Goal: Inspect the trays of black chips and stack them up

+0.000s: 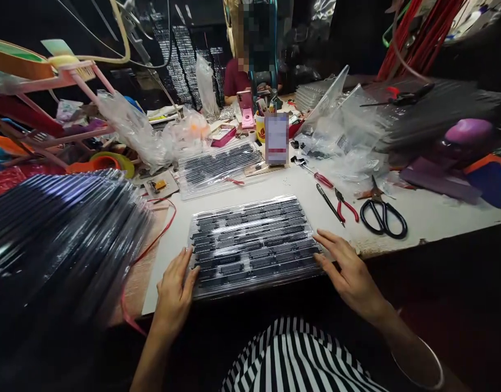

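I'm apparently steadying the tray (pixel 250 247) between both hands: the left hand (pixel 173 288) is touching its left edge, the right hand (pixel 352 276) its right, fingers loosely parted. Pliers (pixel 339 197) and scissors (pixel 375 196) are lying beyond the right hand, presumably for reach.

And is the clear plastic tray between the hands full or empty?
Not empty: rows of black toothed parts line the clear plastic tray; glare hides whether it is full.
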Tool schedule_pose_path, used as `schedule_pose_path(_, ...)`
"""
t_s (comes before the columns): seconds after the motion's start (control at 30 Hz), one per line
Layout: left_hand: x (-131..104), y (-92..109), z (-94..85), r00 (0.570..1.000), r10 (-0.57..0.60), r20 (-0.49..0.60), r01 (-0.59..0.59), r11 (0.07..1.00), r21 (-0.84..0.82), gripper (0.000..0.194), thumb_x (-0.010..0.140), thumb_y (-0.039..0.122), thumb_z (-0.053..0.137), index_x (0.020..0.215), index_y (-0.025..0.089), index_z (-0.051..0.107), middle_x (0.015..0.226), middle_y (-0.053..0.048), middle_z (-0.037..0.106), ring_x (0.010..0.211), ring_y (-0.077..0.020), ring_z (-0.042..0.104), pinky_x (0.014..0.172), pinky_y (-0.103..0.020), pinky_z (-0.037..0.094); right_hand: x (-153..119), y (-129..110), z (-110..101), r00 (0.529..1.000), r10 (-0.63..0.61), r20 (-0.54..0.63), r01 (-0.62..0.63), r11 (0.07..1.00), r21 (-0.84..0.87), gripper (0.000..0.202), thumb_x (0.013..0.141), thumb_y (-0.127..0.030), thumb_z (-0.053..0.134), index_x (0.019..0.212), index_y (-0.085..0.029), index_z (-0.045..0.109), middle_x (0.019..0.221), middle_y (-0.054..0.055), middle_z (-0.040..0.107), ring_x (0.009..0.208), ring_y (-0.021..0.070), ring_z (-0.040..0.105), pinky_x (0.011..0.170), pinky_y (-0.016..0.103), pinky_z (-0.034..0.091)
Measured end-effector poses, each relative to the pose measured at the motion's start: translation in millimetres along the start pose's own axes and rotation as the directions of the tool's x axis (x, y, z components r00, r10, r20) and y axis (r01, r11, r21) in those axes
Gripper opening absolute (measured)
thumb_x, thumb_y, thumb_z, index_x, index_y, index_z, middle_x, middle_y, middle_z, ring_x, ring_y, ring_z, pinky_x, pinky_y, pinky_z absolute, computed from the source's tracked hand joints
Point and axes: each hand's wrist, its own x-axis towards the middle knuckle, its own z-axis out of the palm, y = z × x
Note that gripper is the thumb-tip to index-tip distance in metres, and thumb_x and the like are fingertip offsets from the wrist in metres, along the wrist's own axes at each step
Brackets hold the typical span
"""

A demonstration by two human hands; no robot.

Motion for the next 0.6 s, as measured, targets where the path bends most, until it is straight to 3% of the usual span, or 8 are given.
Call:
schedule_pose_path(0.1,14,-2,6.7,0.999,-0.048,0.007,0.048,0.999,0.016,0.057,0.088,0.051,0.039,0.135,0.02,0.047,0.142,-0.014,0.045,0.134,-0.0301,0.036,0.111,-0.053,0.024,20,12,25,0.999,0.028,0.039,-0.021,0.984,-0.177,0.042,0.096,-0.034,0.037,0.133,-0.017,0.048,0.137,0.017,0.049,0.127,0.0308,0.043,0.1,0.053,0.038)
schedule_pose_path(0.2,22,-2,8.9,0.998,-0.058,0.007,0.058,0.997,-0.045,0.057,0.089,0.05,0.04,0.136,0.019,0.046,0.144,-0.014,0.042,0.136,-0.0289,0.033,0.112,-0.051,0.023,27,15,41,1.0,0.02,0.006,-0.018,0.971,-0.239,0.046,0.097,-0.03,0.03,0.135,-0.011,0.047,0.141,0.02,0.043,0.13,0.0313,0.04,0.1,0.054,0.038)
schedule_pose_path(0.33,18,8,1.3,0.99,-0.14,0.011,0.139,0.965,-0.223,0.056,0.086,0.046,0.05,0.135,0.018,0.048,0.143,-0.012,0.044,0.136,-0.0249,0.033,0.114,-0.045,0.021,23,16,44,0.999,0.008,-0.032,-0.013,0.987,-0.163,0.044,0.097,-0.029,0.032,0.134,-0.012,0.048,0.141,0.019,0.045,0.131,0.0289,0.041,0.102,0.053,0.037)
schedule_pose_path(0.47,14,36,-15.6,0.95,-0.312,0.004,0.274,0.83,-0.486,0.047,0.086,0.04,0.054,0.13,0.024,0.053,0.14,-0.005,0.049,0.131,-0.0231,0.041,0.113,-0.042,0.026,28,7,29,0.997,0.066,-0.04,-0.064,0.997,0.044,0.04,0.095,-0.031,0.04,0.132,-0.019,0.051,0.143,0.013,0.044,0.132,0.0262,0.039,0.108,0.051,0.033)
schedule_pose_path(0.53,15,52,-28.9,0.934,-0.337,-0.117,0.201,0.768,-0.608,0.048,0.082,0.036,0.061,0.129,0.029,0.053,0.14,-0.003,0.049,0.126,-0.0244,0.047,0.109,-0.043,0.032,37,-2,16,0.996,0.069,-0.065,-0.056,0.981,0.187,0.041,0.095,-0.03,0.043,0.135,-0.026,0.048,0.146,0.007,0.041,0.134,0.0248,0.037,0.111,0.049,0.031)
schedule_pose_path(0.6,19,63,-46.3,0.881,-0.36,-0.308,0.068,0.739,-0.67,0.064,0.075,0.032,0.069,0.134,0.035,0.045,0.145,-0.001,0.044,0.126,-0.0257,0.046,0.107,-0.043,0.035,47,-11,2,0.985,0.052,-0.164,0.009,0.936,0.351,0.043,0.095,-0.031,0.042,0.138,-0.032,0.042,0.148,0.002,0.038,0.135,0.0243,0.036,0.111,0.048,0.03)
